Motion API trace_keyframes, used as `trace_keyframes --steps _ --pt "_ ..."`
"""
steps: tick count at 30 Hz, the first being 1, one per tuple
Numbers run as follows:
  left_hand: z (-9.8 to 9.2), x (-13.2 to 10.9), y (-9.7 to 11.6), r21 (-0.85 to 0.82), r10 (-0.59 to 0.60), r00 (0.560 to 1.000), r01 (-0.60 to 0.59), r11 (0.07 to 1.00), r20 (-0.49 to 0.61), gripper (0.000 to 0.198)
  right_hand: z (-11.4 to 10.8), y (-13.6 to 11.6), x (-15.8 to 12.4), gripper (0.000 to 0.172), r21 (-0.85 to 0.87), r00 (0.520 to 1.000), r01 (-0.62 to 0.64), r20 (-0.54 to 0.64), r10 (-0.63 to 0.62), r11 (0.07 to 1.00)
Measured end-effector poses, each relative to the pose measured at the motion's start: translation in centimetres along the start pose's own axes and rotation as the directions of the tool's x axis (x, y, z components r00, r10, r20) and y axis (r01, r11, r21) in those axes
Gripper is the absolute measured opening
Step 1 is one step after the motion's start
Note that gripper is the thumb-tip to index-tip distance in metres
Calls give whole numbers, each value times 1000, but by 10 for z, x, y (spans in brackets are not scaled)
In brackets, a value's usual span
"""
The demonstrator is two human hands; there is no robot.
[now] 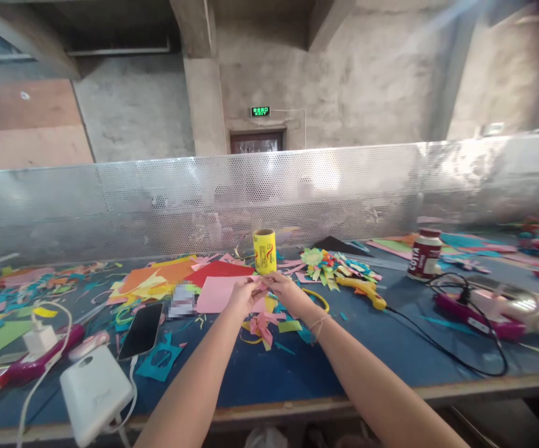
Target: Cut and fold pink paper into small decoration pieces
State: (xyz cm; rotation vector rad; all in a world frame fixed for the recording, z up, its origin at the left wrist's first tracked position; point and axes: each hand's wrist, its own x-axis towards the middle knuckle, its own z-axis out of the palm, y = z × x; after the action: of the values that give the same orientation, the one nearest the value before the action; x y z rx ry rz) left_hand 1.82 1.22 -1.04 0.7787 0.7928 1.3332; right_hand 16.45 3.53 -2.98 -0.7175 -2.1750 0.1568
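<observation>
Head view: we see both forearms reach forward from the lower edge and converge over the middle of the blue tabletop. The left hand comes in from its own side with fingers bent inward; the right hand, a thin band at its wrist, mirrors it, so that the fingertips of the two hands nearly meet. We read the grip of each as a narrow pinch on a small pink piece of thin sheet material. This piece lies between the two sets of fingertips and is partly hidden by them; we cannot tell its exact outline.

Just behind the grip we note an upright yellow cylinder with printed sides. A flat pink rectangular sheet lies beside the left hand, partly covered by it. Below the fingers, nearer the body, we find crumpled pink scraps and, to their right, a light-green strip. Farther right, apart from the right hand, lies a yellow gun-shaped tool with a black cord.
</observation>
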Motion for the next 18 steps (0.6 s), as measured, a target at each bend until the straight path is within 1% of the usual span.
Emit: trace_keyframes --steps 3,7,10,13,15,18 --pt "0 4 -3 53 41 999 -41 998 8 10 1 1 0 43 31 999 -24 -24 25 999" --pt "-1 7 -4 164 166 985 -157 974 -39 10 4 -3 2 38 122 996 -75 -38 80 990" --pt "-2 10 -5 258 288 957 -267 928 -44 10 9 -5 5 33 235 983 -156 -53 173 959" --pt "-5 12 -7 357 403 915 -370 858 -19 15 15 -6 7 34 350 947 -251 -103 304 902" --pt "-7 12 -9 421 437 899 -393 818 -9 17 19 -7 9 35 428 923 -292 -108 369 855" --pt "-10 6 -9 465 415 910 -370 804 8 20 25 -8 13 29 485 901 -304 -132 413 820"
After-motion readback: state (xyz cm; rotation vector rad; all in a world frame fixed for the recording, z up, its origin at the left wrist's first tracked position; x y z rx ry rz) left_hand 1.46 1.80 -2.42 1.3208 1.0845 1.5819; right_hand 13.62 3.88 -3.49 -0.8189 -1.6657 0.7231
